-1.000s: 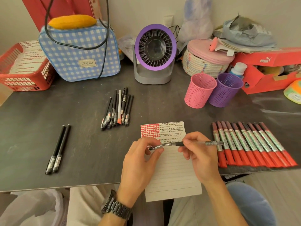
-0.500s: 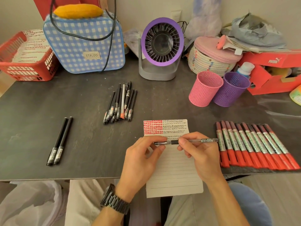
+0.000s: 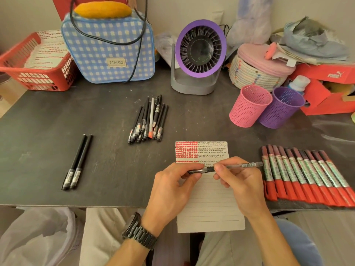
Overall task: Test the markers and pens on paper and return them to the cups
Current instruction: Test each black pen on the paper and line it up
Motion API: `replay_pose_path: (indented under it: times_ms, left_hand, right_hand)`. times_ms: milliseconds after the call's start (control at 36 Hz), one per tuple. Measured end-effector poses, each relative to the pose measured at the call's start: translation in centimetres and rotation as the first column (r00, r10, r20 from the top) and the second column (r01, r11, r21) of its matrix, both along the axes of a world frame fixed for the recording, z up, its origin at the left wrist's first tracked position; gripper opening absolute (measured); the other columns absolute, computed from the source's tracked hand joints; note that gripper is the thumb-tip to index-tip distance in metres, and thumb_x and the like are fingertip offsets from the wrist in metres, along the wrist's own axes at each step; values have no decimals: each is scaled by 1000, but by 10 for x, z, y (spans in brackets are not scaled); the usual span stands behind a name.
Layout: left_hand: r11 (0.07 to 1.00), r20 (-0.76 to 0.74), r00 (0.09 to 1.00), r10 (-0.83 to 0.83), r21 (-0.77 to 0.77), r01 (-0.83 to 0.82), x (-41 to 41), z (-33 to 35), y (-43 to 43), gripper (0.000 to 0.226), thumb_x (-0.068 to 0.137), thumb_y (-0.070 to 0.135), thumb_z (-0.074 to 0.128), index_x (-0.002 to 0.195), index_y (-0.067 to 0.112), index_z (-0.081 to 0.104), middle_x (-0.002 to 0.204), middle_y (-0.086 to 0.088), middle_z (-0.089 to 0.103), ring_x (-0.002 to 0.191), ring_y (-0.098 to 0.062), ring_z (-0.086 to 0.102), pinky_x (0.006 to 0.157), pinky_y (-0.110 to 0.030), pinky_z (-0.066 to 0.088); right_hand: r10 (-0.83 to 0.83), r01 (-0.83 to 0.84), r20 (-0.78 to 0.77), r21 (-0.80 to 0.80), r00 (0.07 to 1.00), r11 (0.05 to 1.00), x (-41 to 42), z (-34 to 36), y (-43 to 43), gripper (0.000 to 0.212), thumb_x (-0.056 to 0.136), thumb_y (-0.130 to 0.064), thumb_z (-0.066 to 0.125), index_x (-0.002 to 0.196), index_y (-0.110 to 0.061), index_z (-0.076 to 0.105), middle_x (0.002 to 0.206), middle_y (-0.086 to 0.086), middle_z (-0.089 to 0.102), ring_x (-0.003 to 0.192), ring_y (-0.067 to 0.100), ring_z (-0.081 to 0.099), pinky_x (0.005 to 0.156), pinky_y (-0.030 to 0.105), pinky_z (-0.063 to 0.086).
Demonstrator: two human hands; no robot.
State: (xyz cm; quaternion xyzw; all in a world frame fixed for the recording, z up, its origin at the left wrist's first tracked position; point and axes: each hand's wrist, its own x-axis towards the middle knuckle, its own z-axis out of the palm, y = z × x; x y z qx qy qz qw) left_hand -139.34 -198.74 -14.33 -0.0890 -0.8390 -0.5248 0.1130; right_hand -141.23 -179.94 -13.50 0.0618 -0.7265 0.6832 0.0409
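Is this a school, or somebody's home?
Probably a desk at home, not a school. A purple-ringed desk fan and a blue-and-white checked fabric bag sit at the back of the dark grey tabletop, and a red cardboard shoebox stands beside them, like clutter in someone's room.

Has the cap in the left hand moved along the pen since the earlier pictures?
Yes. The left hand brought the cap rightward onto the pen, above the paper.

home desk: gingham bag (image 3: 109, 48), desk fan (image 3: 199, 54), shoebox (image 3: 326, 89), rope basket (image 3: 259, 72).
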Motion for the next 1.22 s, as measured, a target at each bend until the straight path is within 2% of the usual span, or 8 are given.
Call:
replay_pose_path:
  times_ms: [167,278,361,444,694,889,1000,1222]
  left_hand:
    - [999,-17,1000,-19,-32,19,0,-4,2,27,92,25,70,117,35,70,110,27,67,99,5,62,82,-6,43]
    - [999,-16,1000,-25,-37,24,0,-3,3,23,95,30,64,118,34,67,115,23,68,100,2,62,81,-9,44]
    - [998,15,999,37,53,-38,-1,1,-3,22,95,24,67,115,34,68,112,22,68,93,-5,64,75,-14,48]
    - [993,-30,994,102,71,-99,3,10,-18,23,96,23,67,114,37,67,111,21,68,96,-8,67,76,-16,51]
    - [759,-70,758,649,141,-636,41,25,-135,19,92,29,72,102,45,71,100,16,73,87,-10,69,77,-20,53]
    - [454,-229,475,850,-142,-880,67,6,-213,15,94,29,69,108,33,72,96,6,69,92,-18,61,82,-45,53]
    - [407,-198,483,853,-329,-852,74,-14,-218,19,94,21,69,112,22,75,100,-4,74,96,-27,57,80,-44,50]
    - [448,-161,537,828,-386,-807,79,-17,-202,25,95,15,62,114,24,74,104,-1,73,107,-26,48,94,-54,47]
  right_hand:
    - [-21,22,-35,13,999,1000,0,-1,1,7,87,-23,70,84,-20,76,72,9,72,63,11,62,58,19,49]
    - [-56,61,-92,55,994,997,3,-2,-4,20,90,-35,68,98,-18,74,97,-3,75,87,10,70,72,15,52]
    - [-67,90,-117,204,991,975,5,-7,-8,22,91,-42,64,102,-24,71,108,-6,73,99,19,68,80,25,52]
    - [-52,117,-178,381,983,917,4,-10,-10,26,88,-54,60,103,-35,69,111,-17,69,107,14,62,83,18,46]
    - [-33,117,-172,506,985,854,2,-13,-12,42,86,-76,46,107,-45,65,118,-32,61,115,-1,53,87,20,41]
    - [-43,159,-204,592,978,790,3,-14,-17,39,88,-69,48,103,-38,67,108,-27,62,99,-2,49,82,13,35]
    - [-39,195,-239,676,970,710,3,-17,-22,35,91,-55,57,104,-27,73,109,-13,66,102,5,45,82,26,38]
    - [-47,256,-278,788,959,560,5,-20,-25,19,89,-36,71,106,-27,74,117,-5,67,112,21,45,89,45,42]
